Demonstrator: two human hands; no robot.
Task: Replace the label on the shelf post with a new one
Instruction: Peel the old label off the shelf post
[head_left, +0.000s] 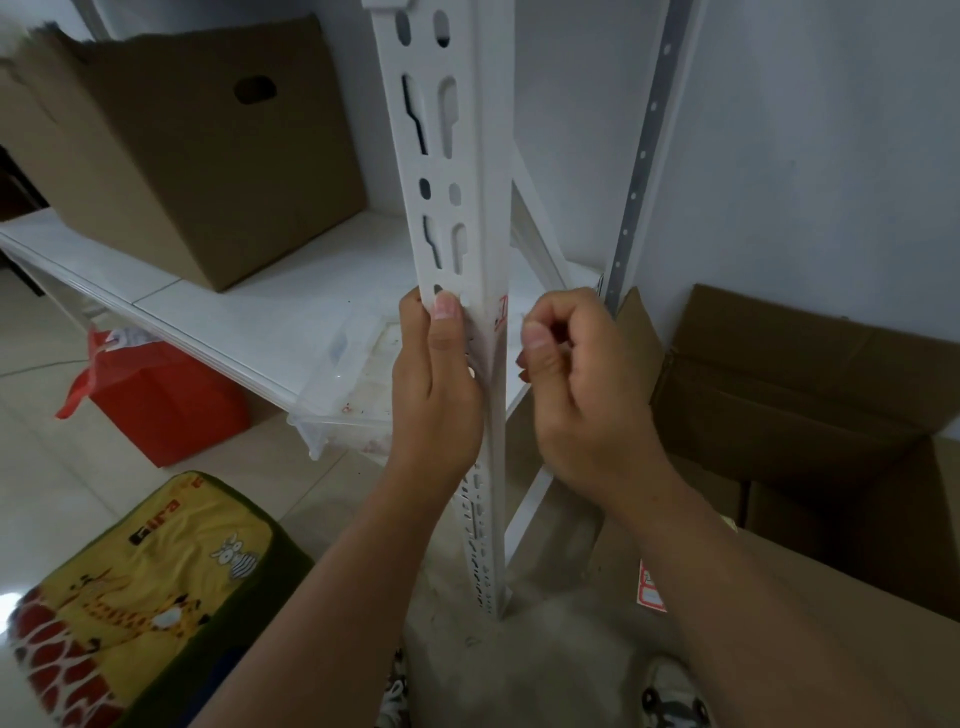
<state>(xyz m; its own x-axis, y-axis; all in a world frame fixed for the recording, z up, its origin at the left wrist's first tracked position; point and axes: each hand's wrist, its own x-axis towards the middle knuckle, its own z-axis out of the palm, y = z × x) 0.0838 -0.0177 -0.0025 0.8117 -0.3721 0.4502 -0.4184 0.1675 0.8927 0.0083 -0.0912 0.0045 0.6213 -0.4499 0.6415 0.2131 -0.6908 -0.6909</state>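
A white slotted shelf post runs down the middle of the head view. My left hand grips the post from the left, thumb pressed on its front face. A white label with red print sticks to the post's right face, partly hidden. My right hand is just right of the post with fingers curled and thumb against forefinger at the label's edge; whether it pinches the label is blurred. A sheet of red-bordered labels lies on the cardboard below my right forearm.
A brown cardboard box stands on the white shelf board. A clear plastic tray overhangs the shelf edge. A red bag and a yellow giraffe-print cushion sit on the floor at left. Open cardboard boxes fill the right.
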